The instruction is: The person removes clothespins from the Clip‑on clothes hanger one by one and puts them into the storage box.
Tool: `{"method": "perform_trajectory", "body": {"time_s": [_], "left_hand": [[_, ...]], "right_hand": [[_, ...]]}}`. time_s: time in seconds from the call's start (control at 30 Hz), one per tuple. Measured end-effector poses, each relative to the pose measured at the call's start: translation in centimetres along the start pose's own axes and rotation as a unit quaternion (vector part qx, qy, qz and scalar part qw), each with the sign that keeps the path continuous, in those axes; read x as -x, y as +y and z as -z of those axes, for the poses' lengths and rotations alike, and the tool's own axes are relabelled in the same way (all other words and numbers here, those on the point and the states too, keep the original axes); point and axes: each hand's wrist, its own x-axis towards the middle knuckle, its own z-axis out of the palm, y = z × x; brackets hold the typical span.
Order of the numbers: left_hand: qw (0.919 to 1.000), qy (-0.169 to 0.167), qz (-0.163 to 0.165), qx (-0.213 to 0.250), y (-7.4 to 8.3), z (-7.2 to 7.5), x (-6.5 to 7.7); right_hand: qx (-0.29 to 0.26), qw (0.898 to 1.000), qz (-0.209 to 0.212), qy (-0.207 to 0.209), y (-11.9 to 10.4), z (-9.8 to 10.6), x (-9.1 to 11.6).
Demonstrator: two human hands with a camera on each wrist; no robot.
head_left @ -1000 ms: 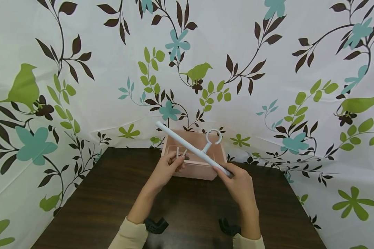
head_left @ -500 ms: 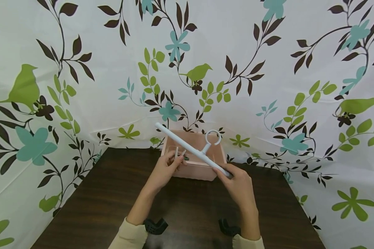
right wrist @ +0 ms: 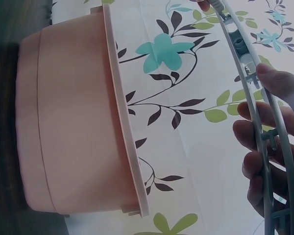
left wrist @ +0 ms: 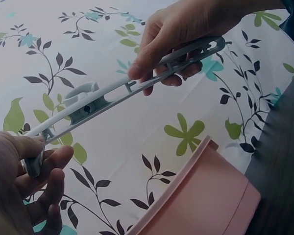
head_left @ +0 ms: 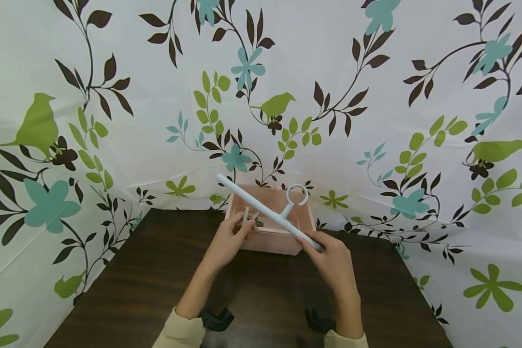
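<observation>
A pale blue plastic hanger (head_left: 261,208) slants over a pink bin in the head view. Its straight bar carries a ring-shaped hook (head_left: 304,195). The right hand (head_left: 330,253) grips the bar's lower right end, fingers curled round it. From the left wrist view, the bar shows two parallel rails joined by short crosspieces. The left hand (head_left: 230,239) pinches a small pale two-pronged piece (head_left: 245,215) near the bin's front left rim. In the left wrist view, the left thumb and fingers hold a grey end (left wrist: 34,164) of it, overlapping the hanger's left end.
The pink bin (head_left: 269,244) stands at the back of the dark wooden table (head_left: 156,280), with something small and dark inside. A patterned white cloth (head_left: 152,145) hangs directly behind. Black wrist mounts (head_left: 217,319) sit at both sleeves.
The head view has tilted slightly, so the scene sits a little lower. Both hands keep their holds, and the hanger stays almost in place.
</observation>
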Motion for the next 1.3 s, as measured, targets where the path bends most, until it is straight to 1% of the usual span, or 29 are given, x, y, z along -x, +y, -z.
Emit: {"method": "perform_trajectory", "body": {"time_s": [0.13,0.33,0.53,0.67,0.77,0.93,1.0,1.07,1.17,1.3], "left_hand": [[0.9999,0.013,-0.003,-0.01,0.0,-0.07,0.01],[0.9992,0.029,-0.007,-0.024,0.12,-0.1,0.17],[0.9963,0.054,-0.008,-0.067,-0.29,-0.11,0.33],[0.9936,0.066,-0.02,-0.09,-0.37,-0.13,0.28],[0.9902,0.077,-0.04,-0.109,-0.44,-0.09,0.13],[0.9812,0.092,-0.077,-0.151,-0.29,-0.05,0.0],[0.9777,0.095,-0.086,-0.166,-0.2,-0.05,0.03],[0.975,0.098,-0.09,-0.178,-0.18,-0.05,0.07],[0.9724,0.099,-0.086,-0.193,-0.1,-0.01,0.18],[0.9653,0.114,-0.089,-0.217,-0.04,0.0,0.23]], "right_hand": [[-0.001,1.0,0.003,0.002,0.03,0.02,0.02],[-0.008,1.0,-0.002,-0.007,0.11,-0.08,-0.01],[-0.01,1.0,-0.008,-0.015,0.1,-0.22,-0.02],[-0.004,1.0,-0.009,-0.015,0.07,-0.27,0.02],[0.001,1.0,-0.012,-0.015,0.08,-0.34,-0.01],[0.005,1.0,-0.014,-0.015,0.13,-0.39,-0.09],[0.004,1.0,-0.014,-0.015,0.19,-0.41,-0.07],[0.004,1.0,-0.015,-0.015,0.24,-0.44,-0.02],[0.003,1.0,-0.017,-0.017,0.24,-0.47,0.06],[0.007,1.0,-0.021,-0.021,0.06,-0.41,0.07]]}}
